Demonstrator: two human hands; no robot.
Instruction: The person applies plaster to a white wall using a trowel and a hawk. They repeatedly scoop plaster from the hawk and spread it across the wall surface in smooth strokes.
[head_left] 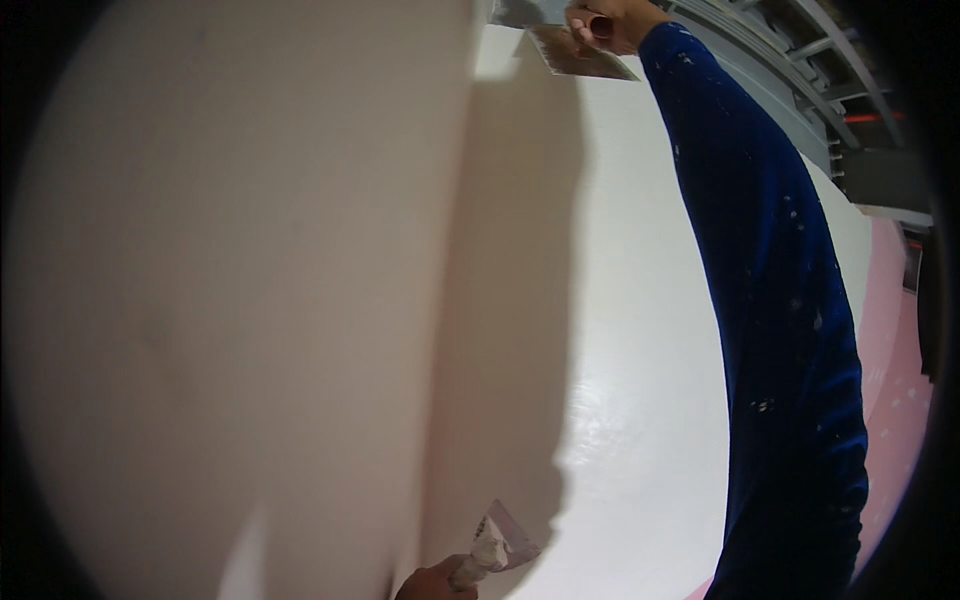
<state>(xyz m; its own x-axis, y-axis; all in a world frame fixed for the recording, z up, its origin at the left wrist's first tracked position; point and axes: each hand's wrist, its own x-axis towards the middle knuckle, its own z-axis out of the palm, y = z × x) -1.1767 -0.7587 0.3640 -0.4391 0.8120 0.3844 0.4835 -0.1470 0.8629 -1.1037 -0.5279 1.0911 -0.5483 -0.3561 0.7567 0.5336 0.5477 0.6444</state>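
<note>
My right hand (628,22) is high up at the top of the head view, its arm in a blue sleeve speckled with white. Its fingers wrap round the rounded brown handle of a plastering trowel (575,56). The trowel's flat metal blade lies against or close to the upper part of the white wall (650,260); I cannot tell if it touches. At the lower edge my left hand (436,581) is closed round the handle of a putty knife (512,538). A lump of white putty (490,550) sits on its blade.
A beige wall surface (220,250) fills the left side and meets the white wall in a corner. A dark shadow of my arm falls along it. Grey metal rails (835,45) show at the upper right, and a pink surface with white spots (895,400) runs down the right edge.
</note>
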